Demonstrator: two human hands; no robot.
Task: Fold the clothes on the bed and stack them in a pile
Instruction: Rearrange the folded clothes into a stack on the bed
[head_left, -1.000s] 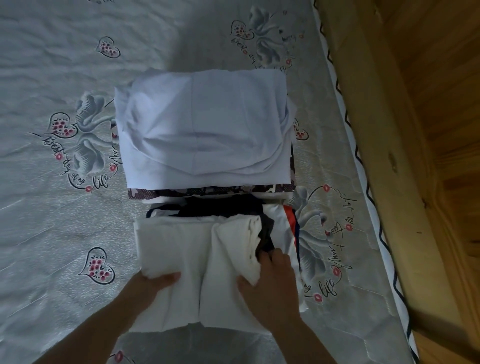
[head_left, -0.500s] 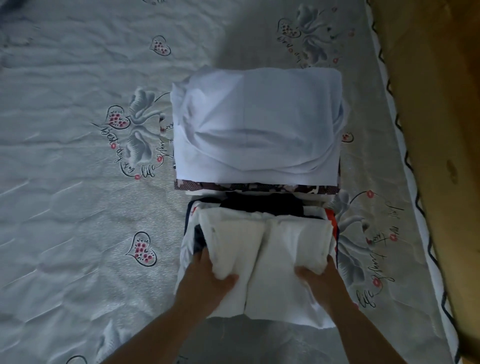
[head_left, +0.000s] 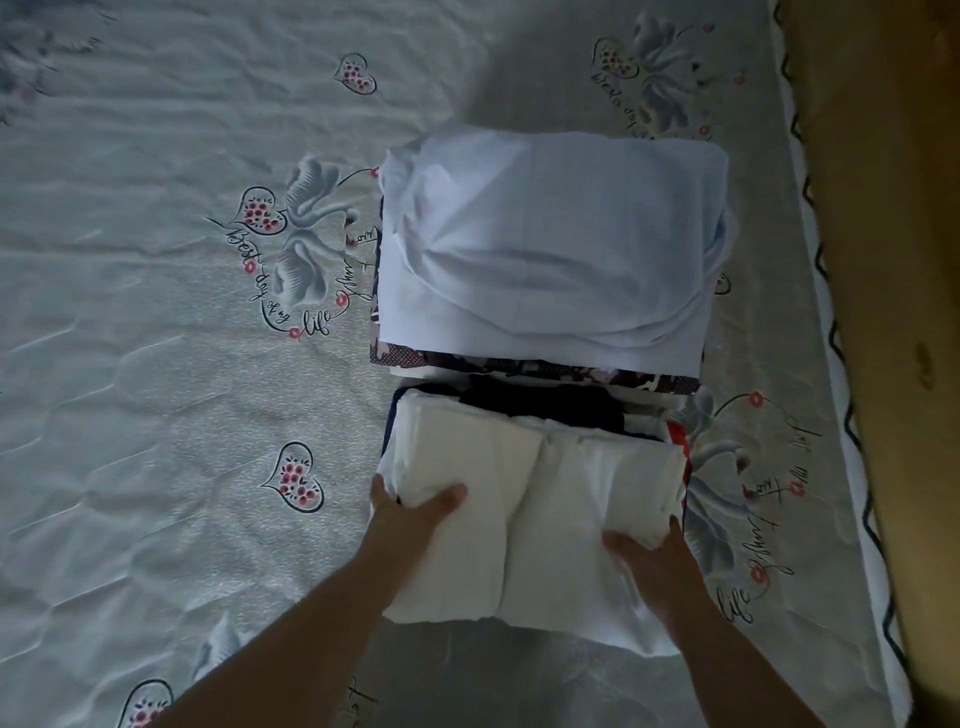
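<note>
A folded white garment (head_left: 535, 493) with dark and orange trim lies on the bed in front of me. My left hand (head_left: 410, 514) grips its left edge, thumb on top. My right hand (head_left: 644, 556) grips its right side, thumb on top and fingers tucked under. Just beyond it stands a pile of folded clothes (head_left: 550, 249), topped by a pale white-blue garment over a dark patterned one (head_left: 519, 364).
The bed sheet (head_left: 182, 389) is grey with heart and swan prints and spreads wide to the left. A wooden bed frame (head_left: 883, 260) runs along the right edge, close to the pile.
My hands moved from the near edge of the white garment to its two sides and took hold. The view shifted left, so the clothes now sit further right.
</note>
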